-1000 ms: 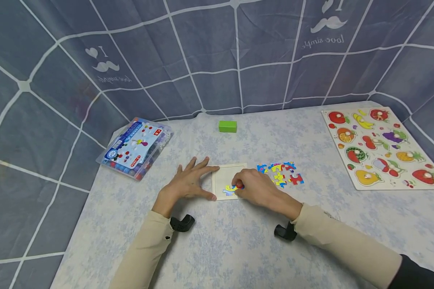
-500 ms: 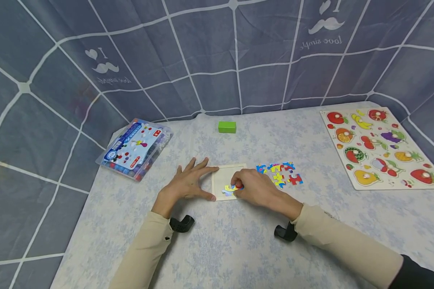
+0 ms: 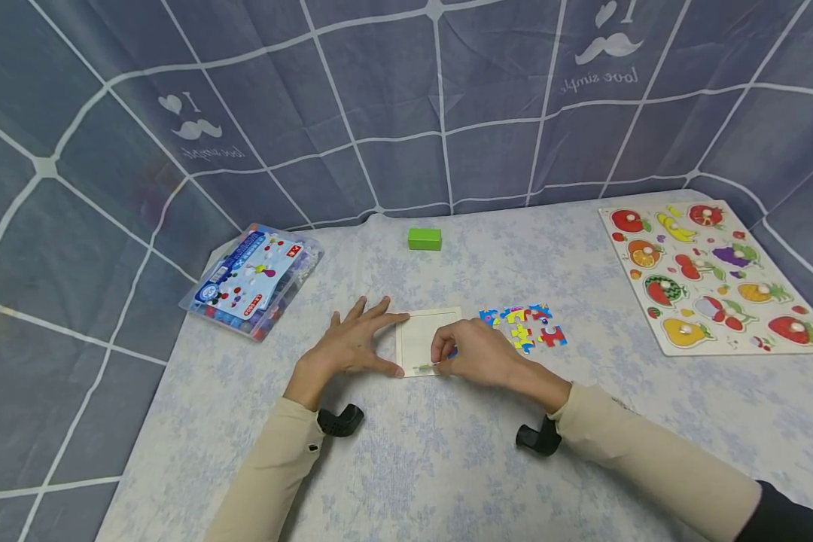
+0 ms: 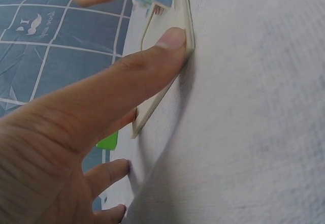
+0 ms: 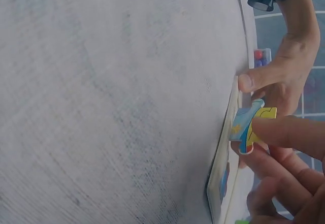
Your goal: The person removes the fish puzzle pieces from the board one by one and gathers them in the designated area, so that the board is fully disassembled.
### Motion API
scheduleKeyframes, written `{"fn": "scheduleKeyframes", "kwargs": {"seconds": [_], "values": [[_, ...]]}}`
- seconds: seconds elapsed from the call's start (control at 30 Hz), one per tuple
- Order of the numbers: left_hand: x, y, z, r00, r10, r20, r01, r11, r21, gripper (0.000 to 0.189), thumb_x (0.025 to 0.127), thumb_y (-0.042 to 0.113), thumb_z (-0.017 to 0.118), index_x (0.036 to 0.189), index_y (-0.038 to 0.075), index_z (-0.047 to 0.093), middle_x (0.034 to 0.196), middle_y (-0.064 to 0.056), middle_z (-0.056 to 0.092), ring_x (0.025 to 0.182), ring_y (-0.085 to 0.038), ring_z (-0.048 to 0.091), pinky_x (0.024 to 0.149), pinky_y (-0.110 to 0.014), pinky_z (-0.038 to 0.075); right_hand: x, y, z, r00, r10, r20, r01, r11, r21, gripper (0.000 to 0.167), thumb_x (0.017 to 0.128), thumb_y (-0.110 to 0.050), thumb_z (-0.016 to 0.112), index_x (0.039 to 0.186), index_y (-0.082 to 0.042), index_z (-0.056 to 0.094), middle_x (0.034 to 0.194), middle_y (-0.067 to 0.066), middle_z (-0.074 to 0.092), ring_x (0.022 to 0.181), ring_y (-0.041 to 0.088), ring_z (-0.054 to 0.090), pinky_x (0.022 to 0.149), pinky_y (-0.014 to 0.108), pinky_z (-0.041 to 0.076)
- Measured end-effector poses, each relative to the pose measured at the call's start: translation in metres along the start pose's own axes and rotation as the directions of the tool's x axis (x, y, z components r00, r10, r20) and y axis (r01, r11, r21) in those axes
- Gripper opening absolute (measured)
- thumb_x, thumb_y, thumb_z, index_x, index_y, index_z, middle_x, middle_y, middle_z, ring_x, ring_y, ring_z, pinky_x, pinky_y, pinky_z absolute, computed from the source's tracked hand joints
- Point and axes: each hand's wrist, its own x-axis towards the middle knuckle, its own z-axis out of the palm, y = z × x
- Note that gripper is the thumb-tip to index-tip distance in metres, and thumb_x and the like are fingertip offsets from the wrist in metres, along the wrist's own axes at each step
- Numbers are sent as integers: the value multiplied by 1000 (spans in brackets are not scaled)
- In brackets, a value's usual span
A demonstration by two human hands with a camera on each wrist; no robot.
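A small pale wooden puzzle tray [image 3: 420, 331] lies on the table between the hands. My left hand [image 3: 351, 342] has its fingers spread, with the index finger touching the tray's left side. In the left wrist view, its thumb presses on the tray's corner. My right hand [image 3: 481, 352] pinches a jigsaw piece [image 5: 245, 124], blue and yellow, between thumb and fingers. The piece stands tilted over the near part of the tray; its thin edge shows in the head view. Several loose jigsaw pieces [image 3: 523, 331] in red, yellow and blue lie right of the tray.
A clear plastic box [image 3: 254, 278] of colourful parts sits at the back left. Behind the tray is a green block [image 3: 424, 239]. A fruit picture board [image 3: 711, 278] lies on the right. A tiled-pattern curtain [image 3: 406, 113] hangs behind the table.
The jigsaw piece in my right hand has tipped up from lying nearly flat, so its printed face no longer shows in the head view. My left hand stays at the tray.
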Motion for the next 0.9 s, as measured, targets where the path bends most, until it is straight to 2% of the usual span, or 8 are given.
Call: {"fn": "scheduleKeyframes", "kwargs": {"seconds": [0.1, 0.23, 0.4, 0.53, 0.7, 0.77, 0.9], "values": [[0, 0, 1, 1000, -2, -2, 2, 1000, -1, 96, 68, 59, 83, 150, 33, 42, 163, -5, 17, 148, -42, 4, 106, -77, 5, 1, 1, 0, 1000, 5, -4, -5, 1000, 20, 13, 79, -10, 77, 79, -19, 68, 73, -12, 69, 67, 6, 57, 56, 27, 43], [1, 0, 1, 1000, -10, -2, 10, 1000, 4, 95, 68, 59, 82, 150, 34, 42, 163, -5, 17, 148, -41, 4, 106, -76, 5, 1, 2, -3, 1000, 19, -26, -17, 998, 67, 13, 81, -10, 76, 92, -17, 72, 77, -11, 71, 70, 4, 62, 60, 28, 45], [2, 1, 2, 1000, -17, 2, 17, 1000, 14, 96, 68, 59, 83, 150, 34, 41, 163, -5, 17, 149, -40, 4, 107, -75, 5, -5, 10, -13, 999, 9, -51, -4, 994, 111, 22, 85, -9, 73, 105, -16, 77, 79, -8, 72, 62, 9, 61, 52, 27, 41], [1, 1, 2, 1000, -14, 4, 14, 1000, 16, 96, 68, 58, 83, 151, 33, 41, 163, -5, 17, 148, -41, 4, 107, -75, 5, -15, 21, -22, 998, 38, -55, -29, 988, 151, 20, 87, -9, 71, 104, -16, 79, 79, -6, 70, 51, 11, 47, 47, 23, 35], [0, 2, 2, 1000, -11, 3, 11, 1000, 11, 96, 68, 57, 84, 151, 32, 41, 163, -5, 17, 148, -41, 3, 107, -75, 4, -32, 36, -31, 993, 100, -70, -88, 983, 161, 18, 86, -11, 74, 102, -16, 80, 68, -1, 64, 47, 8, 33, 45, 21, 27], [0, 2, 1, 1000, -13, 3, 13, 1000, 6, 96, 68, 56, 84, 151, 32, 41, 163, -5, 17, 149, -40, 3, 107, -75, 4, -40, 42, -35, 990, 115, -82, -101, 982, 157, 18, 85, -11, 75, 101, -15, 80, 72, 1, 68, 47, 7, 31, 45, 22, 25], [-1, 1, 0, 1000, -16, 3, 16, 1000, 3, 96, 68, 56, 84, 151, 32, 41, 163, -4, 17, 149, -40, 3, 108, -74, 3, -55, 55, -42, 983, 149, -107, -134, 982, 136, 16, 84, -12, 77, 100, -14, 80, 92, 2, 75, 51, 7, 31, 48, 22, 27]]}}
